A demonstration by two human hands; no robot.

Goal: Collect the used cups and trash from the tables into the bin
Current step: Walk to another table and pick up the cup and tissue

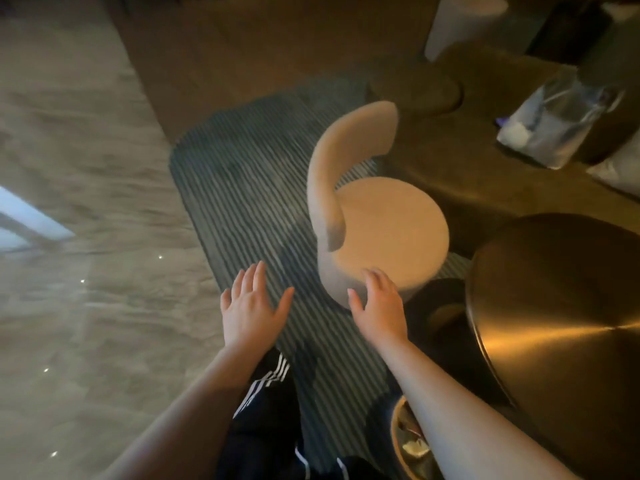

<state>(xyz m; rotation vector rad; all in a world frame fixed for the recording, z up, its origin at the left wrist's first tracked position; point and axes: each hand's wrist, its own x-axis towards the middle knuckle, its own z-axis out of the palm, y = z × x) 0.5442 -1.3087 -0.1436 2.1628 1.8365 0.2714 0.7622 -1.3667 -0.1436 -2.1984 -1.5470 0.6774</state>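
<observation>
Gold and shiny, a round table top (554, 306) sits at the right side, and it looks bare where we can see it. A round beige chair (384, 233) with a curved back stands on a striped rug (242, 188) in the middle.

Both hands are out in front with nothing in them. The left hand (251, 306) is flat with its fingers spread, over the rug. The right hand (379, 303) is open too, with its fingers a bit curled, in front of the chair's near edge. I cannot tell if it touches the chair.

The trash is farther away. A clear plastic bag (557, 123) with something white inside lies on a dark table (460, 168) at the upper right, well apart from both hands. It is blurry, so I cannot say what is in it. I see no cups for sure.

At the bottom, just beside the right arm, there is a round gold rim (398, 441) with pale scraps inside. This may be the bin, with some trash in it already, but most of it is hidden.

So the job looks only partly done. The bag still has to be picked up and dropped in the bin. The person probably has to get past the chair first to reach it.
</observation>
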